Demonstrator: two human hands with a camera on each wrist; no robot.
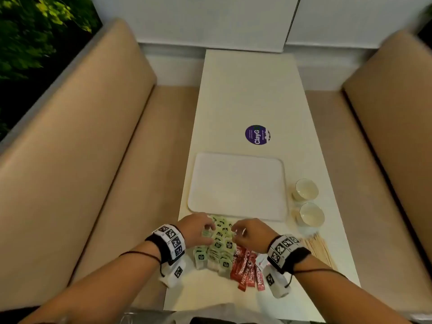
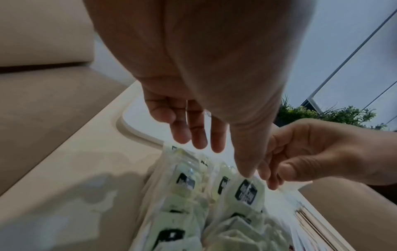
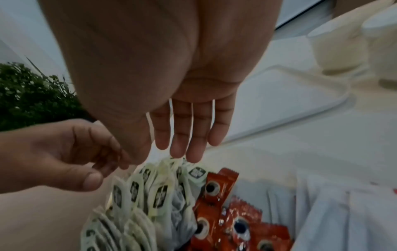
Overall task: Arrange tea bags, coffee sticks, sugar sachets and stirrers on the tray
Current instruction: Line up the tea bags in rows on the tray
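Tea bags: a heap of pale green paper tea bags with black labels lies on the near end of the long cream table, just in front of the tray's near rim.
Tray: flat white rectangular tray with rounded corners, with nothing on it, beyond the heap.
Left hand: left hand reaches down over the left side of the heap, fingers loosely extended and thumb tip touching a tea bag; whether it grasps one I cannot tell.
Right hand: right hand hangs over the right side of the heap, fingers straight and together, tips just above the tea bags, holding nothing.
Coffee sticks: red foil coffee sticks lie touching the heap's right edge, partly under the right wrist.
Sugar sachets: white paper sachets lie beside the coffee sticks, to their right.
Stirrers: bundle of thin pale wooden stirrers near the table's right edge, behind the right wrist.
Cups: two small cream paper cups stand upright just right of the tray.
Sticker: round purple sticker on the table beyond the tray.
Benches: tan padded benches flank the table.
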